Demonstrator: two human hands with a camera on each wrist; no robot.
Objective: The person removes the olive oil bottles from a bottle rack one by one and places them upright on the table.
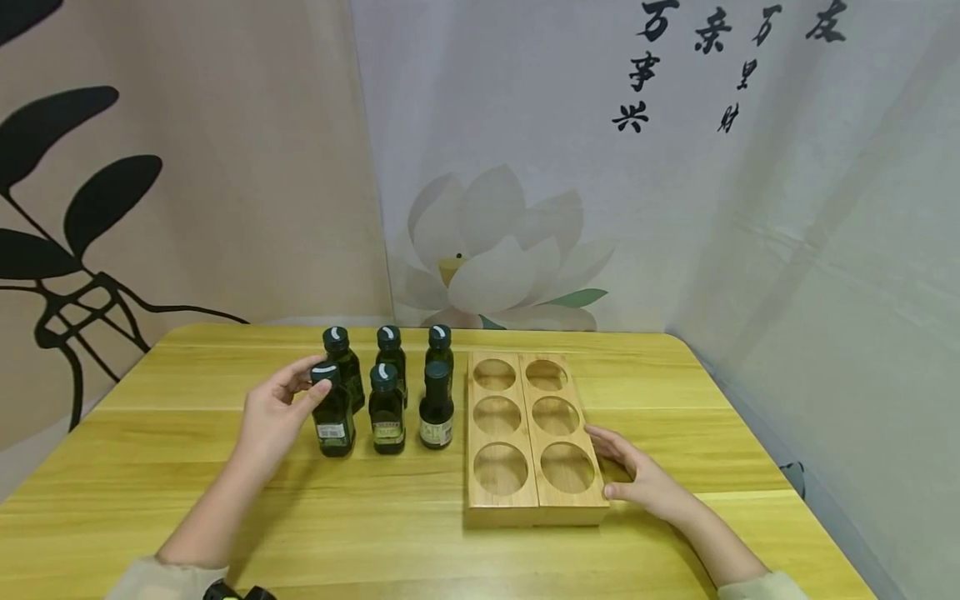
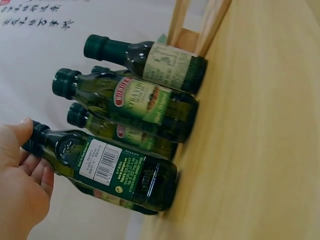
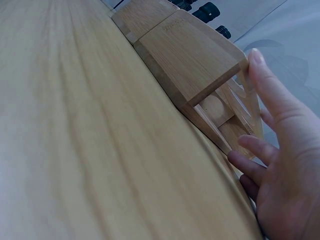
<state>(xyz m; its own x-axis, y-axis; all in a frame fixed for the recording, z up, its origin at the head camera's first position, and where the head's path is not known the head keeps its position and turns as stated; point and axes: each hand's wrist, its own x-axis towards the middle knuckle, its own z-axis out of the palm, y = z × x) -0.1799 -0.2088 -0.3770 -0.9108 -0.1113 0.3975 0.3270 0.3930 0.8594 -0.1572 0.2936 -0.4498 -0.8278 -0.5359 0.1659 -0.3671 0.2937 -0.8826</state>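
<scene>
My left hand (image 1: 272, 410) pinches the cap and neck of a dark green olive oil bottle (image 1: 334, 421), the front-left one of a group. That bottle stands upright, and the left wrist view shows its barcode label (image 2: 102, 162). Beside it are another olive oil bottle (image 1: 387, 417) and a slimmer-necked bottle (image 1: 437, 417) with a pale label. My right hand (image 1: 637, 475) lies along the right side of a wooden rack (image 1: 534, 500) with round holes. In the right wrist view its thumb touches the rack's corner, while the other fingers stay spread at the open side.
Three more dark bottles stand in a back row, among them one at the left (image 1: 345, 367) and one at the right (image 1: 440, 346). The rack sits just right of the bottles on a wooden table (image 1: 360, 533). A printed cloth backdrop (image 1: 510, 167) hangs behind.
</scene>
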